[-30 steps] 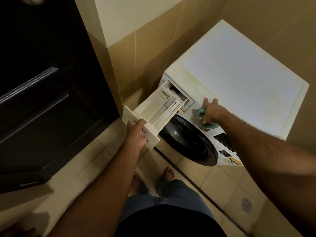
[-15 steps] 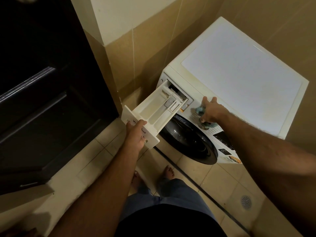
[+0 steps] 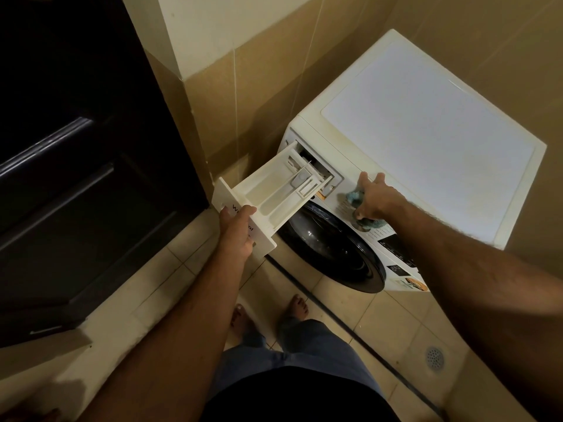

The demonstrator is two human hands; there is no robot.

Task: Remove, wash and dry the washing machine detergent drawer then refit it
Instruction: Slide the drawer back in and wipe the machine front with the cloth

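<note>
drawer (image 3: pixel 271 193) left of cloth (image 3: pixel 356 197), above door (image 3: pixel 335 248)

Both forearms are bare, with no sleeve, watch or band on either, and fine hair shows along the right forearm (image 3: pixel 475 263). The left forearm (image 3: pixel 182 327) is likewise uncovered up to the frame's lower edge. The left hand (image 3: pixel 239 236) and right hand (image 3: pixel 371 201) wear no gloves and no rings that can be made out. Below the arms sits a dark, near-black garment (image 3: pixel 292 394) over the torso. Blue denim trousers (image 3: pixel 292 345) cover the legs, their hems bunched at the ankles. The feet (image 3: pixel 297 306) are bare, toes showing.
</note>
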